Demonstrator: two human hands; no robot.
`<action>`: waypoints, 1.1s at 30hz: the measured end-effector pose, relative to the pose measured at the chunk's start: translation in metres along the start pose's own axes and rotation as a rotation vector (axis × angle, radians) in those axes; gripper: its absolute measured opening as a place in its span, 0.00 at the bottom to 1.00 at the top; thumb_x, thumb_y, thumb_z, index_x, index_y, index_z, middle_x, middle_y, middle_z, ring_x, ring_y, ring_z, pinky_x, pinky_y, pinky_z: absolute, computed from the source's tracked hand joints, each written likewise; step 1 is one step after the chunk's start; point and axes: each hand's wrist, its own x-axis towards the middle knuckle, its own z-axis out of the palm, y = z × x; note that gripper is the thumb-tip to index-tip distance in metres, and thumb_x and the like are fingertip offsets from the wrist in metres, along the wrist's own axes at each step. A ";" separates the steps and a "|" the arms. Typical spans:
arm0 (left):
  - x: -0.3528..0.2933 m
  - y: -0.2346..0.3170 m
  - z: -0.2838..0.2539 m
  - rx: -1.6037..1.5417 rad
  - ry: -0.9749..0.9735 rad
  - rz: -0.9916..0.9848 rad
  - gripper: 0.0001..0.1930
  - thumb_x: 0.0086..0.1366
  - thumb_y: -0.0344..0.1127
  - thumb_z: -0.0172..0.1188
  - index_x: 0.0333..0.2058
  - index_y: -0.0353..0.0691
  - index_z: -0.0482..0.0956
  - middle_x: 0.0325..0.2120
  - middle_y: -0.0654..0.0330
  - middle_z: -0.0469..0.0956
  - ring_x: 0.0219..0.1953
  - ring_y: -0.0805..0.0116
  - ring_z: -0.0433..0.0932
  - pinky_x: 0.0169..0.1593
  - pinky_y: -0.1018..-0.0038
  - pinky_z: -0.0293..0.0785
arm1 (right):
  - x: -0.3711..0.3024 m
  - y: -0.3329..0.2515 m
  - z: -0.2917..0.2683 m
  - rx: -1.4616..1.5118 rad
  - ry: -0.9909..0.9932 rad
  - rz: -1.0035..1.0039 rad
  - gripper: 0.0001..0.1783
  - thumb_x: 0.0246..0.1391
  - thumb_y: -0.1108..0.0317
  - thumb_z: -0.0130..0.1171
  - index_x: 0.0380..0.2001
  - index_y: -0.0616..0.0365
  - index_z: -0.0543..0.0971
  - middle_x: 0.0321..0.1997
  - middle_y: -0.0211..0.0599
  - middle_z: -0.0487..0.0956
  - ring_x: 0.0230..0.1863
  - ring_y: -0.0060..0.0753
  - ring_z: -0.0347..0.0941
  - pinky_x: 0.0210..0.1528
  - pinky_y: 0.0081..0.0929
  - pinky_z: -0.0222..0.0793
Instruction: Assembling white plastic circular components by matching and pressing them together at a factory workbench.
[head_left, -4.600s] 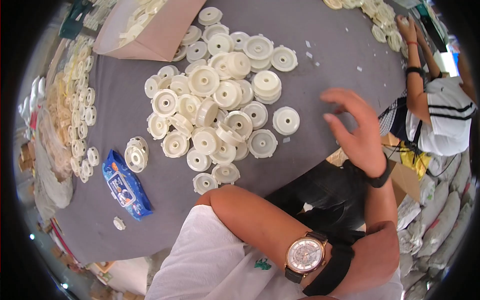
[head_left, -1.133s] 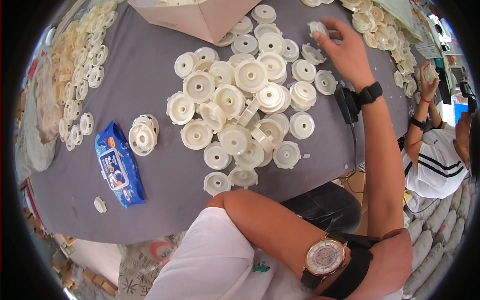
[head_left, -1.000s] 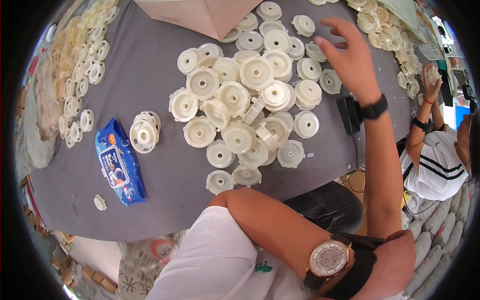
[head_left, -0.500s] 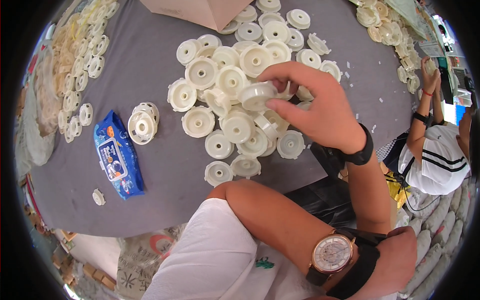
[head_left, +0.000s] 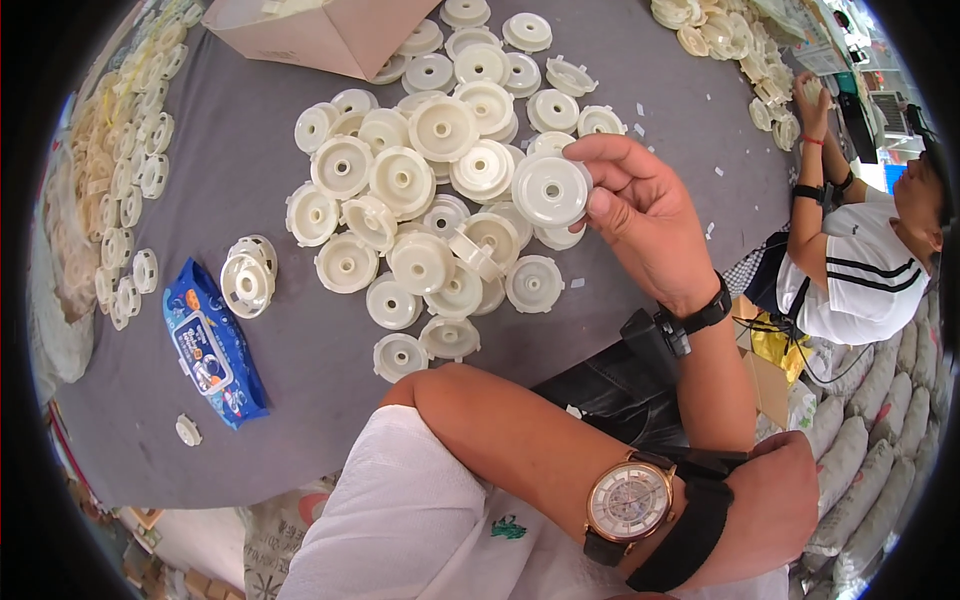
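Note:
A round white plastic part [head_left: 551,192], flat with a small centre hole, is pinched between the thumb and fingers of my right hand [head_left: 640,215]. Its round face is turned toward me, over the right side of a heap of similar cream plastic parts [head_left: 420,264]. Some in the heap lie face up, others tilt on edge, and several have small tabs round the rim. Across my body reaches my left arm, wearing a wristwatch [head_left: 630,500] and a black strap. My left hand [head_left: 765,505] rests by my right elbow, its fingers hidden.
Left of the heap lie a blue wipes pack [head_left: 213,345], two stacked parts [head_left: 247,285] and a small white piece [head_left: 188,430]. A pink carton [head_left: 320,40] stands behind. More parts line the grey table's [head_left: 300,440] far sides. At right, another person [head_left: 860,260] holds something pale.
My right hand has turned the plastic part from edge-on to face-on and drawn it rightward from the heap. The table scene has shifted left in view. My left arm keeps its pose.

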 end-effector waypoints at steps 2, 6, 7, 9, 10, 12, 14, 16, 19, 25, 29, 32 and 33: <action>0.000 -0.001 0.001 0.010 -0.002 0.012 0.08 0.48 0.36 0.65 0.15 0.40 0.84 0.15 0.57 0.79 0.19 0.56 0.78 0.22 0.56 0.67 | 0.003 -0.002 0.000 0.000 0.021 -0.022 0.23 0.68 0.71 0.63 0.64 0.61 0.76 0.54 0.33 0.85 0.50 0.20 0.80 0.51 0.24 0.77; 0.000 0.006 0.003 0.048 0.003 0.058 0.08 0.48 0.36 0.65 0.16 0.40 0.84 0.15 0.57 0.79 0.19 0.56 0.78 0.22 0.56 0.67 | 0.011 -0.012 -0.010 -0.121 0.154 -0.064 0.22 0.68 0.73 0.61 0.64 0.59 0.77 0.52 0.32 0.84 0.48 0.21 0.79 0.50 0.24 0.76; -0.004 0.004 -0.005 0.053 0.003 0.067 0.08 0.48 0.36 0.65 0.16 0.41 0.84 0.15 0.57 0.79 0.19 0.56 0.78 0.22 0.56 0.67 | 0.019 -0.018 -0.018 -0.325 0.245 -0.118 0.22 0.68 0.74 0.60 0.63 0.58 0.77 0.51 0.31 0.84 0.47 0.21 0.78 0.50 0.24 0.75; -0.006 0.003 -0.010 0.059 0.006 0.075 0.08 0.48 0.36 0.65 0.16 0.41 0.84 0.15 0.57 0.79 0.19 0.56 0.78 0.22 0.56 0.67 | 0.043 -0.027 -0.031 -0.530 0.333 -0.173 0.22 0.67 0.75 0.59 0.63 0.58 0.78 0.49 0.30 0.84 0.46 0.22 0.78 0.50 0.25 0.75; -0.003 0.000 -0.012 0.058 0.008 0.078 0.08 0.49 0.36 0.65 0.16 0.41 0.84 0.15 0.57 0.79 0.19 0.55 0.78 0.22 0.56 0.67 | 0.058 -0.032 -0.038 -0.706 0.351 -0.242 0.21 0.67 0.76 0.58 0.63 0.59 0.78 0.48 0.31 0.84 0.45 0.22 0.78 0.49 0.25 0.75; -0.002 0.001 -0.011 0.056 0.012 0.086 0.08 0.49 0.36 0.65 0.16 0.41 0.84 0.15 0.56 0.79 0.19 0.55 0.78 0.22 0.56 0.67 | 0.088 -0.037 -0.053 -0.887 0.369 -0.313 0.21 0.67 0.77 0.57 0.62 0.59 0.78 0.47 0.31 0.84 0.45 0.23 0.78 0.48 0.25 0.75; -0.004 0.005 -0.009 0.063 0.013 0.087 0.08 0.49 0.36 0.65 0.16 0.41 0.84 0.15 0.56 0.79 0.19 0.55 0.78 0.23 0.56 0.67 | 0.116 -0.032 -0.067 -0.765 0.340 -0.188 0.21 0.67 0.77 0.57 0.62 0.59 0.78 0.46 0.34 0.85 0.44 0.24 0.80 0.47 0.27 0.77; -0.005 0.007 -0.007 0.072 0.015 0.083 0.08 0.49 0.36 0.65 0.16 0.41 0.84 0.15 0.56 0.79 0.19 0.55 0.78 0.23 0.56 0.67 | 0.136 -0.025 -0.084 -0.636 0.398 -0.070 0.21 0.67 0.77 0.57 0.61 0.58 0.79 0.47 0.36 0.85 0.45 0.25 0.80 0.47 0.28 0.77; 0.000 -0.005 -0.009 0.088 0.018 0.088 0.08 0.49 0.36 0.65 0.16 0.41 0.84 0.16 0.56 0.79 0.20 0.55 0.78 0.23 0.56 0.67 | 0.148 -0.016 -0.117 -0.513 0.414 0.081 0.21 0.66 0.74 0.60 0.62 0.56 0.79 0.48 0.41 0.86 0.47 0.30 0.82 0.47 0.33 0.79; 0.000 -0.015 -0.017 0.097 0.015 0.049 0.08 0.49 0.36 0.65 0.16 0.41 0.84 0.16 0.56 0.79 0.20 0.55 0.78 0.23 0.55 0.68 | 0.124 -0.022 -0.083 -1.226 0.530 -0.195 0.25 0.60 0.73 0.63 0.61 0.52 0.79 0.57 0.52 0.81 0.55 0.53 0.80 0.58 0.43 0.77; -0.002 -0.012 -0.018 0.100 -0.001 0.039 0.08 0.49 0.36 0.65 0.16 0.41 0.84 0.16 0.55 0.80 0.20 0.55 0.79 0.23 0.55 0.68 | 0.125 -0.018 -0.034 -1.200 0.127 -0.552 0.28 0.55 0.80 0.60 0.61 0.54 0.79 0.59 0.48 0.80 0.60 0.55 0.77 0.62 0.44 0.75; 0.003 0.012 0.015 0.109 -0.013 0.057 0.08 0.49 0.36 0.65 0.16 0.41 0.84 0.16 0.55 0.80 0.20 0.54 0.79 0.23 0.55 0.68 | 0.140 0.001 -0.014 -1.268 -0.096 -0.749 0.32 0.51 0.85 0.58 0.61 0.55 0.79 0.61 0.44 0.79 0.61 0.55 0.75 0.63 0.44 0.74; 0.006 0.015 0.019 0.112 -0.013 0.057 0.08 0.49 0.36 0.65 0.16 0.41 0.84 0.16 0.55 0.80 0.20 0.54 0.79 0.23 0.55 0.68 | 0.142 0.004 -0.008 -1.267 -0.143 -0.665 0.32 0.50 0.85 0.59 0.61 0.55 0.79 0.61 0.45 0.78 0.61 0.55 0.75 0.63 0.44 0.74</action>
